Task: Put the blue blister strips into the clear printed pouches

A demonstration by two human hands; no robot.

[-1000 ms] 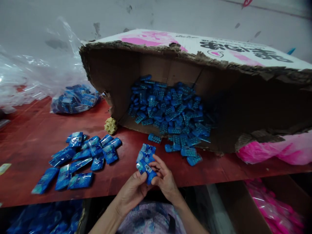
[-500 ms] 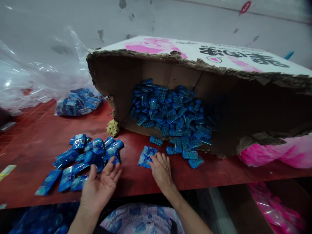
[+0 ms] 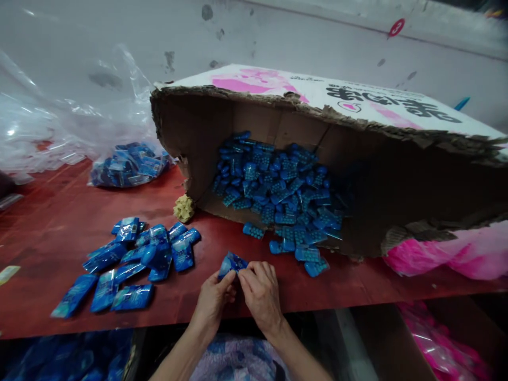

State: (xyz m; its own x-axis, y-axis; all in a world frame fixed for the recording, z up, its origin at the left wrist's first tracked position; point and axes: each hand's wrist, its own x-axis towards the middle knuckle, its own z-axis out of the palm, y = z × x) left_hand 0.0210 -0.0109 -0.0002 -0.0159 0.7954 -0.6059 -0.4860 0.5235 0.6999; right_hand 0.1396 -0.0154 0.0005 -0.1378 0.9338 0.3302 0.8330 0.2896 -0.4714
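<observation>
A blue printed sheet or label is held between my two hands just above the red table. My left hand pinches its lower left side, thumb on top. My right hand pinches its right side, fingers bent. To the left lies a loose pile of small blue wrapped packs. Beyond my right hand, several blue pieces with beaded clear parts have spilled at the mouth of a cardboard box lying on its side. Many more are heaped inside it.
A clear plastic bag of blue packs lies at the back left, near a crumpled yellowish lump. Pink plastic sticks out under the box. Below the table edge are blue items and pink items.
My left hand has moved right from beside the pile and joined my right hand. Both now grip the blue sheet, which has lifted and bent instead of lying flat.
</observation>
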